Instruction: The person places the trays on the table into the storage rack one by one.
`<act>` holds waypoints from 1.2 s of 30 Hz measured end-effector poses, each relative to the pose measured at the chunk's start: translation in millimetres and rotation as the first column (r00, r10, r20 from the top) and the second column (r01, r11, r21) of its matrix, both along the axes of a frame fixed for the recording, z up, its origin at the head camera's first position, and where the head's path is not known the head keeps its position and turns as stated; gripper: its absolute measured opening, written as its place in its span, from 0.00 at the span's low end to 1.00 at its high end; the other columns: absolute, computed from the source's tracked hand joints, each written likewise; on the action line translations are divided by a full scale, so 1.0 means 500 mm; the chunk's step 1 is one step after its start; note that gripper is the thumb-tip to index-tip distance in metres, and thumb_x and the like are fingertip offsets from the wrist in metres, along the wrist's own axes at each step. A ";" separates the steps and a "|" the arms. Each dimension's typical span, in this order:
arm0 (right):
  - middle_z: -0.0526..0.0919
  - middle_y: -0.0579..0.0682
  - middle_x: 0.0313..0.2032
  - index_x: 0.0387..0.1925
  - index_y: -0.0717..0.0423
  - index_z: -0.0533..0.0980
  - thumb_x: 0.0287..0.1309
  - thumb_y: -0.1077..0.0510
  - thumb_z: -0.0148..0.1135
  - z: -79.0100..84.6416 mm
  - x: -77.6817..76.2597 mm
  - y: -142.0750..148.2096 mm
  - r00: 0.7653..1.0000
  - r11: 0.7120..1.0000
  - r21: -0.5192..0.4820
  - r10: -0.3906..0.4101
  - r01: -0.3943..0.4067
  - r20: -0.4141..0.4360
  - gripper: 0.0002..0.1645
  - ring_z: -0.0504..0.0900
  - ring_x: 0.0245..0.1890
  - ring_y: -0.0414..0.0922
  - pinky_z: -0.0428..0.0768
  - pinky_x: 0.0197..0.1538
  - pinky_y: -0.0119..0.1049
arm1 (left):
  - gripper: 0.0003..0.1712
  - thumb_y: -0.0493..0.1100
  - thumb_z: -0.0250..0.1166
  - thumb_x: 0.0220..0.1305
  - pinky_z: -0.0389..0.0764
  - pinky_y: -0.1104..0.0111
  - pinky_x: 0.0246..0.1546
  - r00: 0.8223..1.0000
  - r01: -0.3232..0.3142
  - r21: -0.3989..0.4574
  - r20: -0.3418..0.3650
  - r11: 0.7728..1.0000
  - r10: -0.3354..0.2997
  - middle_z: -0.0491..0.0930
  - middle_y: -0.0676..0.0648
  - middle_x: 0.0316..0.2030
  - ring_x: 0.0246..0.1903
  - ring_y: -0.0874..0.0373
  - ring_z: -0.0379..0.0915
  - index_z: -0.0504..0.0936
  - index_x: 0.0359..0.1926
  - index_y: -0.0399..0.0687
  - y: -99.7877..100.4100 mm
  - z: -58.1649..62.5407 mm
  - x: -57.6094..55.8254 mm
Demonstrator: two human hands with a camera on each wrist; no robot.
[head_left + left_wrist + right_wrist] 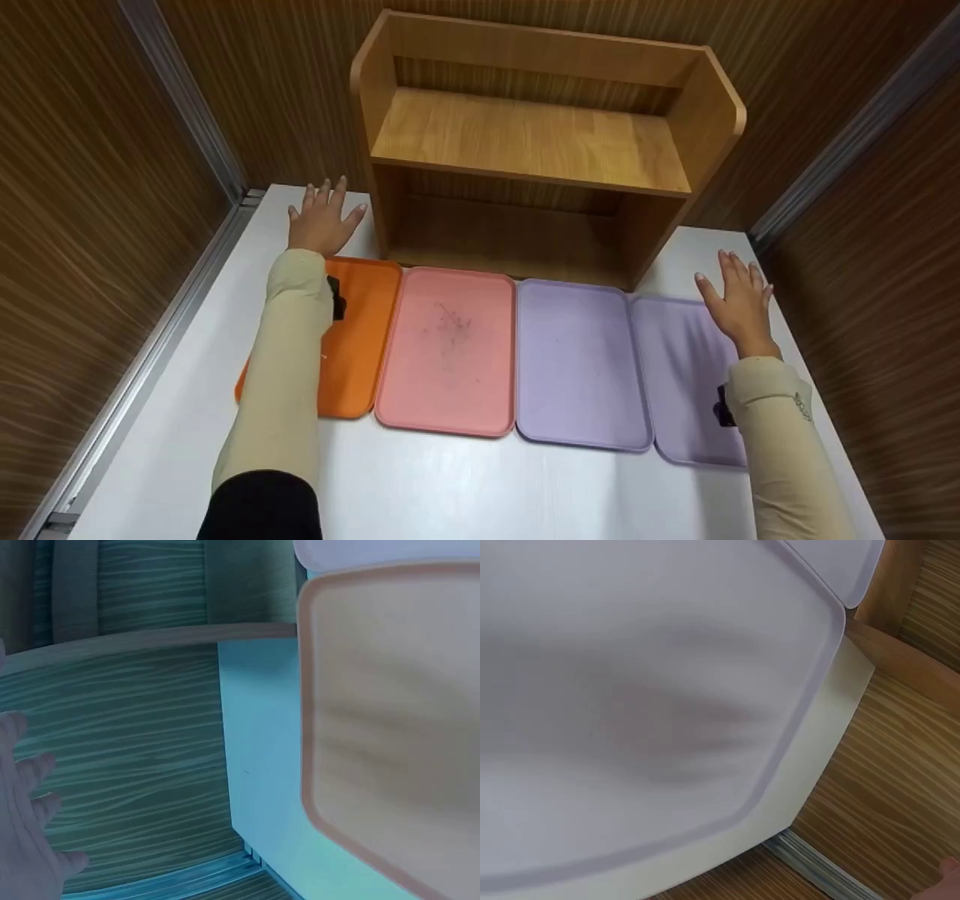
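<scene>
My left hand (322, 223) is spread with straight fingers above the far end of the orange tray (360, 337), left of the wooden shelf (525, 142). It holds nothing. In the left wrist view the same hand (26, 817) shows at the left edge, fingers apart. My right hand (739, 307) hovers with fingers straight and thumb out over the far right corner of the right lavender tray (682, 382), casting a shadow on it. Only a bit of this hand (943, 883) enters the right wrist view. A pink tray (450, 375) and another lavender tray (581, 367) lie between the hands.
The trays form a row on a white table (480, 487), in front of the two-level shelf. Wood-grain walls (82, 187) enclose the table at the back and both sides, with metal strips (187, 112) along the corners. Dark marks spot the pink tray.
</scene>
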State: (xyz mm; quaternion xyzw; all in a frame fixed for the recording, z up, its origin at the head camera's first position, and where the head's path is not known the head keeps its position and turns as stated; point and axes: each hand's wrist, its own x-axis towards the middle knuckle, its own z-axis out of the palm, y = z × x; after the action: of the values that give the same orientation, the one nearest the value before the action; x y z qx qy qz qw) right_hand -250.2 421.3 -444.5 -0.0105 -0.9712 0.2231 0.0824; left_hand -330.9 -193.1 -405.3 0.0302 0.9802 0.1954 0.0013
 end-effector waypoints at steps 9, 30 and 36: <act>0.45 0.69 0.70 0.71 0.63 0.45 0.69 0.39 0.38 -0.034 0.020 0.016 1.000 0.996 -0.094 0.003 -0.003 0.002 0.43 0.36 0.69 0.69 0.28 0.62 0.69 | 0.43 0.64 0.42 0.70 0.36 0.39 0.65 0.999 -0.043 0.165 -0.011 0.985 0.045 0.42 0.38 0.73 0.71 0.40 0.31 0.40 0.74 0.48 0.002 0.015 -0.002; 0.45 0.71 0.69 0.71 0.67 0.46 0.70 0.45 0.43 -0.091 0.061 0.041 0.999 0.972 -0.234 0.036 -0.026 0.039 0.40 0.38 0.68 0.71 0.36 0.65 0.65 | 0.43 0.69 0.40 0.67 0.40 0.56 0.70 0.996 -0.080 0.453 -0.003 0.888 0.091 0.39 0.50 0.74 0.72 0.52 0.32 0.36 0.74 0.60 0.019 0.086 -0.015; 0.44 0.71 0.69 0.71 0.66 0.46 0.69 0.45 0.44 -0.117 0.086 0.060 0.998 0.954 -0.299 0.029 -0.009 0.062 0.41 0.38 0.69 0.68 0.38 0.66 0.64 | 0.43 0.69 0.42 0.66 0.40 0.57 0.70 0.993 -0.108 0.537 0.018 0.837 0.116 0.37 0.53 0.74 0.72 0.55 0.31 0.35 0.74 0.63 0.028 0.108 -0.017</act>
State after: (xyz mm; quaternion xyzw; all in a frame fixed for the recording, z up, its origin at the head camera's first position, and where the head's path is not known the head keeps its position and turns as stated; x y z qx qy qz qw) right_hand -207.2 451.2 -503.2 -0.0208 -0.9286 0.3676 0.0457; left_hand -339.3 -179.0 -351.4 -0.0266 0.8866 0.4611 -0.0259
